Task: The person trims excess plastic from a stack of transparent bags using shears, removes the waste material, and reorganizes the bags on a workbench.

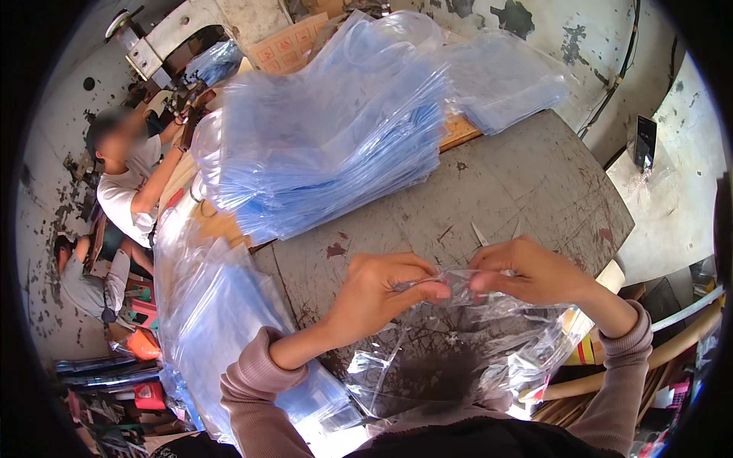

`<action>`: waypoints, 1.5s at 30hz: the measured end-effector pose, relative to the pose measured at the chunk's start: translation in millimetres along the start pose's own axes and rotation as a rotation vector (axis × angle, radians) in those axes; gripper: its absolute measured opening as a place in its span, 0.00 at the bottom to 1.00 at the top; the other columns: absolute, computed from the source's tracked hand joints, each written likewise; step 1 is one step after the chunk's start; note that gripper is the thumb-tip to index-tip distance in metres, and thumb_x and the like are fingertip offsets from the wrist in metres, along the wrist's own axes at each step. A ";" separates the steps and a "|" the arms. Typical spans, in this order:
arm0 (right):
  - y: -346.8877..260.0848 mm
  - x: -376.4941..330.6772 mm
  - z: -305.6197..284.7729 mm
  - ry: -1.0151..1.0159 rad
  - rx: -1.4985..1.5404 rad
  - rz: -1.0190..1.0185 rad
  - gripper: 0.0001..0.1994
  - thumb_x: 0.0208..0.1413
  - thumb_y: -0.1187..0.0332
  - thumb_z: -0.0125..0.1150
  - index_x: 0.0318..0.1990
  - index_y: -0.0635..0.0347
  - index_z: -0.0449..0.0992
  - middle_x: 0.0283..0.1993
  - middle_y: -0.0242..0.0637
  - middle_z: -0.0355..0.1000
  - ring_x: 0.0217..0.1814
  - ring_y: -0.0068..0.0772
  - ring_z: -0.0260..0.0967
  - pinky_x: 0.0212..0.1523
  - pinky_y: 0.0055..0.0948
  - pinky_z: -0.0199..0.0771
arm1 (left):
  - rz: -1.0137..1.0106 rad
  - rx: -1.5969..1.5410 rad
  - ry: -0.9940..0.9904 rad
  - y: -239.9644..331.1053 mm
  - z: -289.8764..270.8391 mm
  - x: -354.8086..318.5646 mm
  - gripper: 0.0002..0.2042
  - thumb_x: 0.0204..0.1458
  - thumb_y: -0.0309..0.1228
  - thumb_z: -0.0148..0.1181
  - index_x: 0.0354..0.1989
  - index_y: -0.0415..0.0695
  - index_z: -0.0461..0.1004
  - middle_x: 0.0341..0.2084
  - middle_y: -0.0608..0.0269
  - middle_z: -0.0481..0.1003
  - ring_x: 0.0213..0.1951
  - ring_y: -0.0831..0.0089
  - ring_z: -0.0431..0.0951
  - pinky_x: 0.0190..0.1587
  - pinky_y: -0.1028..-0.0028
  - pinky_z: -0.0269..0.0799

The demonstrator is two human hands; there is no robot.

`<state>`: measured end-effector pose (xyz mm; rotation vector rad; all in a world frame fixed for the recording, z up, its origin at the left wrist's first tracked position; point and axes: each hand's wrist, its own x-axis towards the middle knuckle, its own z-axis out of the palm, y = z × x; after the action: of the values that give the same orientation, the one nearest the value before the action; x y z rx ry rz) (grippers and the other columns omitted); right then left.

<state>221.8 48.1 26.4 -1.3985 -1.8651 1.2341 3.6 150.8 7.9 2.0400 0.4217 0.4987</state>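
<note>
My left hand [382,294] and my right hand [527,271] both pinch the top edge of a clear plastic bag [450,355] that hangs crumpled in front of me over the near edge of the grey worn table [527,183]. The fingertips of the two hands nearly meet at the bag's rim. A tall, leaning stack of bluish clear plastic bags [336,137] lies on the table beyond my hands. Another sheaf of the same bags [221,320] lies to my left, beside my left forearm.
A person in a white shirt [126,179] works at the far left near a sewing machine [172,46]; another person [88,278] sits below. A pair of scissors [481,233] lies just beyond my right hand. A dark phone [645,141] stands at right.
</note>
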 end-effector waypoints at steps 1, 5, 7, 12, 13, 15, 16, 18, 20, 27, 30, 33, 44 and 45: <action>-4.7 1.0 1.1 0.065 -0.052 -0.010 0.13 0.54 0.60 0.57 0.29 0.62 0.76 0.28 0.39 0.72 0.30 0.38 0.70 0.33 0.31 0.67 | 0.053 0.032 0.026 -2.8 0.0 -2.0 0.06 0.47 0.29 0.63 0.30 0.40 0.78 0.23 0.63 0.77 0.19 0.79 0.70 0.22 0.80 0.63; -16.1 -6.8 -0.8 0.202 -0.180 -0.027 0.11 0.53 0.64 0.58 0.28 0.63 0.77 0.27 0.38 0.73 0.28 0.37 0.70 0.31 0.28 0.67 | -0.012 -0.158 0.018 -9.2 -2.1 -16.9 0.09 0.46 0.29 0.64 0.35 0.40 0.77 0.23 0.65 0.77 0.20 0.83 0.69 0.21 0.81 0.62; -17.7 -10.1 0.3 0.216 -0.197 -0.042 0.10 0.53 0.65 0.58 0.28 0.63 0.78 0.27 0.39 0.73 0.28 0.37 0.71 0.31 0.28 0.67 | -0.045 -0.083 -0.002 -7.7 -1.2 -22.2 0.11 0.46 0.28 0.65 0.38 0.40 0.76 0.24 0.66 0.78 0.23 0.86 0.72 0.23 0.82 0.65; -32.9 -20.3 -1.8 0.218 -0.228 -0.035 0.09 0.51 0.65 0.60 0.29 0.62 0.78 0.28 0.39 0.74 0.28 0.37 0.71 0.31 0.27 0.67 | -0.080 -0.234 0.115 5.0 4.4 -31.2 0.09 0.46 0.26 0.64 0.35 0.38 0.76 0.25 0.64 0.78 0.28 0.83 0.76 0.29 0.82 0.72; -35.9 -22.6 -2.4 0.194 -0.257 -0.014 0.07 0.50 0.66 0.61 0.30 0.61 0.79 0.29 0.38 0.74 0.29 0.36 0.72 0.31 0.26 0.67 | -0.057 -0.183 0.120 7.6 4.6 -32.0 0.07 0.46 0.25 0.64 0.33 0.38 0.75 0.25 0.63 0.78 0.30 0.82 0.77 0.32 0.81 0.74; -40.7 -27.3 -1.1 0.173 -0.292 0.002 0.06 0.48 0.67 0.62 0.30 0.59 0.80 0.29 0.36 0.75 0.29 0.35 0.73 0.31 0.24 0.68 | -0.040 -0.157 0.100 8.7 3.0 -35.9 0.06 0.47 0.25 0.64 0.31 0.37 0.74 0.25 0.62 0.78 0.30 0.81 0.77 0.32 0.81 0.74; -41.7 -29.4 0.5 0.164 -0.337 -0.032 0.06 0.48 0.67 0.62 0.30 0.59 0.80 0.29 0.35 0.75 0.30 0.34 0.73 0.31 0.24 0.68 | -0.033 -0.132 0.081 9.1 2.2 -38.0 0.06 0.47 0.25 0.63 0.29 0.37 0.73 0.26 0.61 0.78 0.29 0.80 0.78 0.32 0.81 0.75; -41.9 -32.5 1.4 0.157 -0.389 -0.071 0.06 0.48 0.67 0.62 0.30 0.59 0.80 0.29 0.35 0.75 0.30 0.34 0.73 0.31 0.24 0.68 | -0.008 -0.130 0.077 10.8 3.8 -41.2 0.06 0.47 0.25 0.63 0.27 0.37 0.72 0.26 0.60 0.78 0.30 0.79 0.78 0.32 0.80 0.75; -39.6 -34.4 0.6 0.124 -0.267 0.009 0.06 0.48 0.66 0.62 0.29 0.58 0.80 0.28 0.34 0.75 0.31 0.31 0.73 0.33 0.25 0.69 | 0.014 -0.130 0.072 6.8 8.2 -44.5 0.06 0.47 0.25 0.63 0.26 0.37 0.72 0.27 0.59 0.78 0.30 0.78 0.78 0.33 0.80 0.75; -26.0 -42.4 -0.9 0.140 -0.476 -0.089 0.11 0.47 0.60 0.64 0.30 0.58 0.77 0.39 0.37 0.74 0.39 0.37 0.72 0.37 0.31 0.68 | -0.065 -0.094 0.134 19.8 20.7 -46.0 0.11 0.47 0.22 0.62 0.34 0.38 0.65 0.32 0.55 0.77 0.38 0.70 0.79 0.39 0.75 0.77; -52.6 -40.3 11.2 0.260 -0.401 -0.269 0.14 0.44 0.58 0.66 0.35 0.56 0.74 0.47 0.41 0.68 0.41 0.41 0.70 0.37 0.33 0.69 | 0.046 0.014 0.164 11.8 28.3 -53.4 0.13 0.45 0.24 0.64 0.33 0.39 0.62 0.34 0.51 0.77 0.37 0.67 0.79 0.37 0.75 0.78; -64.4 -32.2 26.0 0.151 -0.329 -0.314 0.17 0.43 0.60 0.68 0.39 0.55 0.71 0.48 0.42 0.64 0.40 0.41 0.70 0.36 0.32 0.70 | 0.309 0.132 0.178 12.8 28.3 -52.8 0.13 0.45 0.26 0.64 0.30 0.40 0.62 0.35 0.50 0.77 0.33 0.67 0.80 0.29 0.75 0.77; -62.6 -33.4 38.8 0.226 -0.314 -0.289 0.12 0.39 0.78 0.63 0.34 0.56 0.79 0.37 0.34 0.74 0.34 0.33 0.71 0.32 0.27 0.73 | 0.724 0.203 0.416 8.8 25.2 -58.3 0.13 0.31 0.30 0.73 0.27 0.44 0.77 0.27 0.68 0.70 0.26 0.80 0.71 0.25 0.80 0.64; -63.8 -35.0 39.5 0.241 -0.308 -0.281 0.13 0.36 0.82 0.62 0.33 0.57 0.80 0.35 0.33 0.75 0.33 0.32 0.72 0.31 0.27 0.73 | 0.785 0.291 0.376 8.2 23.3 -60.2 0.13 0.30 0.33 0.73 0.26 0.46 0.77 0.26 0.71 0.69 0.26 0.81 0.68 0.27 0.80 0.61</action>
<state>171.7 -2.7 68.3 -1.3096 -2.0509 0.6330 -35.5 100.7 -6.2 2.3577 -0.1287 1.3730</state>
